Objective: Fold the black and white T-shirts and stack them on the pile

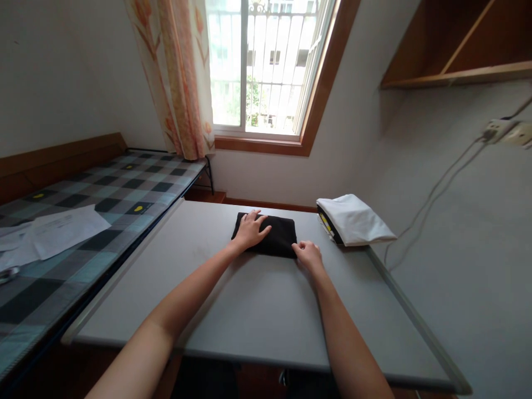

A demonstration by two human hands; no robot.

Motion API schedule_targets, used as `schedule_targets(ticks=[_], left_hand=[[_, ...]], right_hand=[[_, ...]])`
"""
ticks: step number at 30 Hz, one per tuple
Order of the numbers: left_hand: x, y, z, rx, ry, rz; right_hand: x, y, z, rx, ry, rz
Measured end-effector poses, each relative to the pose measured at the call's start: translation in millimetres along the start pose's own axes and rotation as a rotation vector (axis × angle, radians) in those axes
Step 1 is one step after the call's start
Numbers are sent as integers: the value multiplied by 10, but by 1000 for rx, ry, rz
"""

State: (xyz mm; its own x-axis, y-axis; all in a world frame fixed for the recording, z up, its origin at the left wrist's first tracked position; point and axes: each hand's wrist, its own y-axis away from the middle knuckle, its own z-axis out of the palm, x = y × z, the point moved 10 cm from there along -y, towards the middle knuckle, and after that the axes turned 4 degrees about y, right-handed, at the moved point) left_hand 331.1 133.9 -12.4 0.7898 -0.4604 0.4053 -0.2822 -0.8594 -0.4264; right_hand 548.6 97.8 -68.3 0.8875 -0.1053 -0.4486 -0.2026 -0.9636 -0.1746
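A folded black cloth lies flat on the pale table, toward its far side. My left hand rests on the left part of the cloth with its fingers spread. At the cloth's near right corner, my right hand has its fingers curled, thumb and forefinger pinching the edge. Off to the right, at the table's back corner, sits a stack of folded cloth with a white piece on top; black and yellow layers show underneath.
To the left stands a bed with a checked mattress, papers lying on it. A curtain hangs beside the barred window. Cords run down the right wall from a socket, below a wooden shelf.
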Motion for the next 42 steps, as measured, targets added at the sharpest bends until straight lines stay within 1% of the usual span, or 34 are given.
schedule_targets(ticks=[2,4,5,7,9,10,12,14,16,18,20,22,25,28,30,33,35,37,40,42], left_hand=[[2,69,208,-92,-54,-25],[-21,143,340,-157,-87,-40],[-32,169,371,-174,-97,-43],[-46,195,392,-189,-115,-43],[-52,200,390,-193,-130,-42],[-52,199,387,-191,-136,-41],[-49,198,385,-186,-145,-37],[-49,202,395,-189,-146,-34],[-55,205,410,-196,-146,-33],[-61,205,423,-198,-146,-30],[-67,204,427,-192,-146,-31],[-71,205,427,-186,-144,-34],[-75,205,431,-191,-130,-41],[-117,182,462,-221,-92,-68],[-186,143,481,-228,-47,-109],[-371,80,431,-149,21,-234],[-446,65,379,-91,34,-274],[-415,68,343,-75,4,-220],[-333,118,289,-84,-86,-117],[-352,161,252,-95,-127,-107]], right_hand=[[-18,14,16,-36,17,3],[-41,41,-1,-38,33,15],[-63,58,-55,6,37,22],[-164,108,-246,175,27,5],[-376,162,-429,340,-25,-94],[-509,169,-475,377,-62,-164],[-786,120,-469,360,-138,-297],[-1016,3,-379,291,-185,-372],[-1174,-141,-225,209,-186,-395],[-1241,-267,-23,120,-141,-381],[-1216,-347,183,40,-65,-342],[-1143,-376,341,-16,7,-307],[-1056,-362,455,-52,86,-300],[-1012,-334,481,-73,159,-318],[-972,-320,481,-89,203,-317],[-875,-309,475,-116,220,-282],[-814,-304,478,-134,207,-262],[-771,-300,485,-146,195,-258],[-723,-297,492,-150,170,-262],[-703,-295,495,-152,148,-266]])
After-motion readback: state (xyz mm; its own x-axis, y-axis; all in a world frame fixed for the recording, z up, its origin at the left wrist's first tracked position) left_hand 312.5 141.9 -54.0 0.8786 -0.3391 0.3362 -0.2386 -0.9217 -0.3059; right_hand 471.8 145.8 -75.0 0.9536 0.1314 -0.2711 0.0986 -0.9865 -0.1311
